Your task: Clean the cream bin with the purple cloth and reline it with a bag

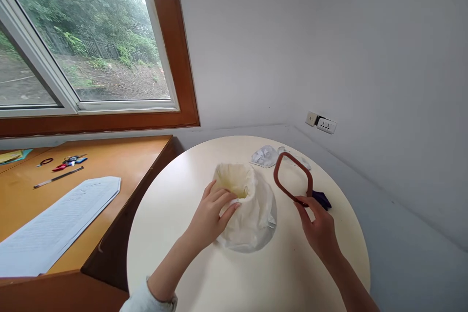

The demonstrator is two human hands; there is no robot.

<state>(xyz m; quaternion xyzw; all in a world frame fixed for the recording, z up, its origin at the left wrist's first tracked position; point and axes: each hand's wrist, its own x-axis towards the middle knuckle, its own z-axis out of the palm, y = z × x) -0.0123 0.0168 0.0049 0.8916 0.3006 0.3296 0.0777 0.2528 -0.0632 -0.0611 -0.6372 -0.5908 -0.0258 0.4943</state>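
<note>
A small bin lined with a white plastic bag (252, 224) stands on the round table, its mouth open upward and the bag folded out over its edge. My left hand (215, 209) is at the near left of that mouth, with thumb and fingers closed on the bag's edge. My right hand (318, 226) grips a brown, rounded-square bin ring (311, 178) by its lower corner. The ring is held tilted above the table, apart from the bin. The bin's body is hidden under the bag.
Crumpled white plastic (265, 156) and a dark blue folded item (321, 200) lie on the round table (161, 209). Left of it stands a wooden desk (142, 151) with papers (69, 219), a pen (58, 178) and keys (71, 160). Walls and a window (109, 34) close off the back.
</note>
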